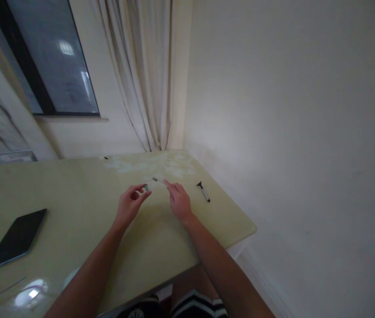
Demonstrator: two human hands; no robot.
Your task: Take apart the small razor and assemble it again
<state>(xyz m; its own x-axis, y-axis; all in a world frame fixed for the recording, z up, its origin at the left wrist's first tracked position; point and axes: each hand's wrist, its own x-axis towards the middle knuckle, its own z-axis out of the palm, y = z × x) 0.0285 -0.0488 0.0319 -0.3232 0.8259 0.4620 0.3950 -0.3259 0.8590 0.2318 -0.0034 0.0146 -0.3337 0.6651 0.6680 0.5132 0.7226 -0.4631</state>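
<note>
My left hand (132, 203) pinches a small green piece (146, 187) between thumb and forefinger; it is too small to tell what kind of thing it is. Just right of it, my right hand (178, 201) is closed on the pale, thin handle of what looks like a toothbrush (155, 179). Its dark head points left, above and beyond the green piece, apart from it. Both hands are over the pale yellow-green table (154, 225). To the right of my right hand lies a razor (204, 192) with a black head and a light grey handle.
A dark flat tablet or closed laptop (17, 238) lies at the left. Near the back edge is a small black object (105, 157). A wall (290, 132) borders the table's right side. Curtains (147, 79) and a window (55, 57) stand behind it.
</note>
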